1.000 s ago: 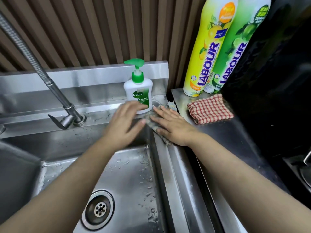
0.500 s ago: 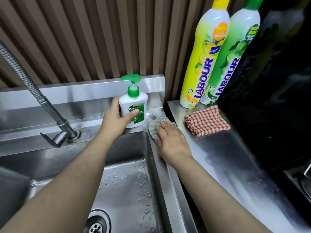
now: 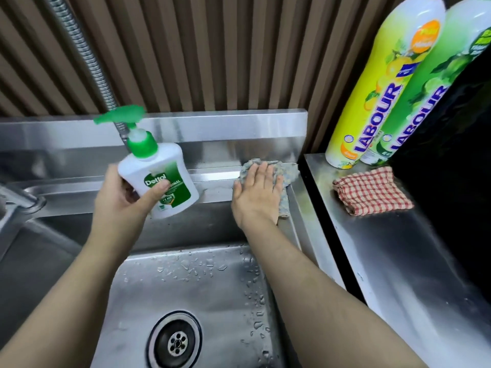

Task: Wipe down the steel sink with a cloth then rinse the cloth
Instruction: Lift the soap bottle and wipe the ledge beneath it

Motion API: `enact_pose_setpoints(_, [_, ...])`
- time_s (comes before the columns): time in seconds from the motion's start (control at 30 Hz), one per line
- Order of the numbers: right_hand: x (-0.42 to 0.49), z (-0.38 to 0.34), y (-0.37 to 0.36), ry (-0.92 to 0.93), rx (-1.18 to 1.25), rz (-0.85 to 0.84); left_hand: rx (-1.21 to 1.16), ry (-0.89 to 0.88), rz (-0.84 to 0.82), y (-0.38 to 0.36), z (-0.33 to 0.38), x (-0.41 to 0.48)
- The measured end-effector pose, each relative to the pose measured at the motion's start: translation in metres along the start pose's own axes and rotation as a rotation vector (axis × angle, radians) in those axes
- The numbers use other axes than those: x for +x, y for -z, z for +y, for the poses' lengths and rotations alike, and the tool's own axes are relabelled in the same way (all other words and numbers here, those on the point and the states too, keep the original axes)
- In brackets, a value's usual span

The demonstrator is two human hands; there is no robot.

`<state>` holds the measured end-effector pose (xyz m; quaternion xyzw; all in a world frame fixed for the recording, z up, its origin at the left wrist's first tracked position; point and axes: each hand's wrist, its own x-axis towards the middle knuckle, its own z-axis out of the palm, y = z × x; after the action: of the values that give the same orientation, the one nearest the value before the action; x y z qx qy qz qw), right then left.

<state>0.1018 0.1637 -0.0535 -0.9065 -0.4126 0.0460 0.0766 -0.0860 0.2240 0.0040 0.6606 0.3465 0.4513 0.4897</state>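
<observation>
The steel sink (image 3: 186, 282) fills the lower middle, its basin dotted with water drops around the drain (image 3: 175, 341). My right hand (image 3: 256, 197) lies flat, palm down, on a grey-green cloth (image 3: 288, 172) at the back right corner of the sink ledge. My left hand (image 3: 125, 200) grips a white Dettol soap pump bottle (image 3: 159, 179) with a green top, lifted off the ledge and tilted above the basin's back edge.
A flexible steel faucet hose (image 3: 87, 62) rises at the back left, its base (image 3: 24, 199) on the ledge. Two tall Labour detergent bottles (image 3: 382, 96) and a folded red-checked cloth (image 3: 372, 193) sit on the steel counter (image 3: 398, 261) to the right.
My left hand closed around the soap bottle and lifted it off the ledge to the left. My right hand slid the cloth back into the spot where the bottle stood.
</observation>
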Motion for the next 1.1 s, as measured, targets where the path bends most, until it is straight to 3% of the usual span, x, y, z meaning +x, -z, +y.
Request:
enact_pose_setpoints(0.17, [0.001, -0.002, 0.004, 0.36, 0.04, -0.112, 0.07, 0.018, -0.03, 0.001, -0.003, -0.014])
enact_pose_setpoints(0.23, [0.003, 0.016, 0.007, 0.264, 0.042, -0.097, 0.079, 0.032, -0.025, 0.007, -0.005, -0.017])
enact_pose_setpoints(0.33, [-0.008, 0.024, 0.002, -0.014, 0.077, 0.083, 0.072, 0.038, -0.009, 0.021, -0.004, -0.023])
enact_pose_setpoints(0.4, [-0.014, 0.008, -0.002, -0.052, 0.074, 0.088, 0.065, 0.064, 0.009, 0.033, -0.002, -0.027])
enact_pose_setpoints(0.57, [-0.013, -0.044, -0.01, 0.331, 0.05, -0.024, 0.062, 0.1, 0.02, 0.051, 0.0, -0.035])
enact_pose_setpoints(0.77, [0.0, -0.072, -0.005, 0.572, 0.224, -0.117, 0.057, 0.055, 0.004, 0.056, 0.002, -0.044])
enact_pose_setpoints(0.93, [0.014, -0.09, 0.002, 0.541, 0.572, -0.302, 0.012, 0.061, -0.009, 0.053, -0.011, -0.047])
enact_pose_setpoints(1.1, [-0.001, -0.071, -0.004, 0.632, 0.371, -0.159, 0.005, 0.096, -0.06, 0.045, -0.016, -0.048])
